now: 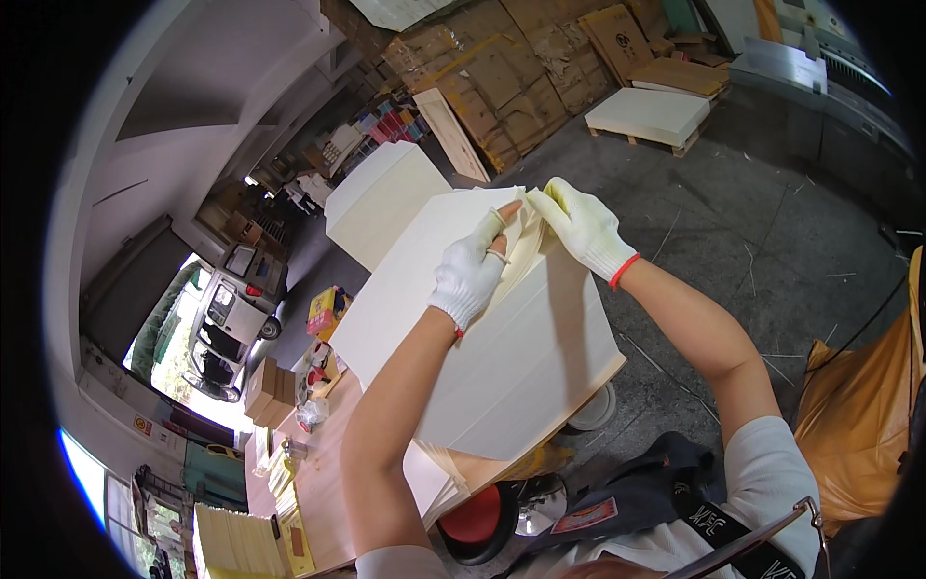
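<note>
A tall stack of large cream-white paper sheets (405, 280) stands in front of me, its cut side toward my right. My left hand (465, 275), in a white knit glove with bare thumb and finger tips, rests over the top and grips the lifted edge of several sheets. At the far corner, my right hand (584, 230), in a white glove with a red cuff, pinches the same sheets. Between the two hands the sheets bend up and fan apart. The right fingertips are partly hidden behind the sheet edges.
Another pale stack (381, 207) stands beyond. On the left is a wooden table (333, 492) with small boxes (270, 391) and paper strips. A low pallet (651, 118) bears white sheets at the back. A red round stool (473, 516) sits below, an orange cover (858, 415) hangs right.
</note>
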Motion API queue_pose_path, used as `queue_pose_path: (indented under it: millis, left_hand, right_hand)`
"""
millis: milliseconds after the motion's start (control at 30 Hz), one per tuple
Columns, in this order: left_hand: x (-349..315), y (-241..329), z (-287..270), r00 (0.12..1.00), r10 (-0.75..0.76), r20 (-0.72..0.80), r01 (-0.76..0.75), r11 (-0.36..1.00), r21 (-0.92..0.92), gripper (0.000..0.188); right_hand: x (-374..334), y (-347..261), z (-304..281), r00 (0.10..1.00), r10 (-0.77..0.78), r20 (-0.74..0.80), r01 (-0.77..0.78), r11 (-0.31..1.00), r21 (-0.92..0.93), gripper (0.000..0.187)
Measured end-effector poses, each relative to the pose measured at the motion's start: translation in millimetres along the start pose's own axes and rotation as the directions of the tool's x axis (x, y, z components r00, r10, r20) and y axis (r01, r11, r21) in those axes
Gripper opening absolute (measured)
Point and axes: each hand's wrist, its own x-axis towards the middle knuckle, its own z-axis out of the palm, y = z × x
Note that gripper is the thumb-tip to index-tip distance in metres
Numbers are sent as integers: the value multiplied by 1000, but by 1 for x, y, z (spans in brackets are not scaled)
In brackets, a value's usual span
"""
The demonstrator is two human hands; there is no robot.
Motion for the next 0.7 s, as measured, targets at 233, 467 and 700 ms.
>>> queue_pose_path:
  millis: [233, 467, 700]
  left_hand:
    - [-6, 20, -3, 993, -60, 106, 51, 995, 87, 33]
    - [-5, 9, 1, 997, 21, 69, -25, 998, 61, 35]
    - [-6, 9, -1, 998, 25, 66, -35, 988, 150, 35]
  right_hand:
    - [0, 10, 6, 999, -23, -37, 23, 1000, -16, 47]
    - [4, 10, -11, 999, -41, 3, 41, 996, -79, 49]
    - [4, 10, -39, 879, -374, 296, 476, 648, -595, 38]
